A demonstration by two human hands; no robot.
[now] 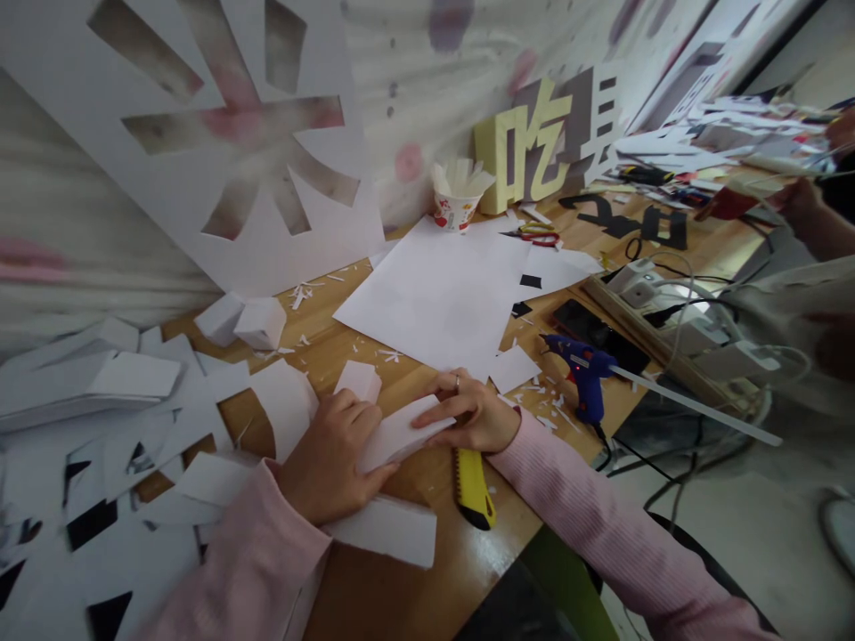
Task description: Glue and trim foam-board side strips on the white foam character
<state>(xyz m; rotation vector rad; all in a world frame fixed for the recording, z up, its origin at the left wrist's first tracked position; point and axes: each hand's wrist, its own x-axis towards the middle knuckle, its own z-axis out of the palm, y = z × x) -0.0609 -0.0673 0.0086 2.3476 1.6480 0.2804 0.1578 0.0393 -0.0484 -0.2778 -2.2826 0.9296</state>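
Observation:
Between my two hands is a white foam-board strip [394,432], folded or built like a narrow box. My left hand [339,456] grips its near left end with thumb and fingers. At its far right end, my right hand [476,414] pinches the strip; a ring shows on one finger. Another white block [359,381] stands just beyond my left hand. Under my left wrist lies a long white piece [391,530]. A yellow utility knife [473,490] rests on the wooden table [460,552] below my right wrist, its blade end hidden.
A blue glue gun [588,374] with a long glue stick, a phone [588,329] and a power strip [668,329] sit right. White sheets [441,294], scissors [538,235] and a paper cup [456,205] lie beyond. Scraps [147,445] cover the left. Another person's hand [805,209] shows far right.

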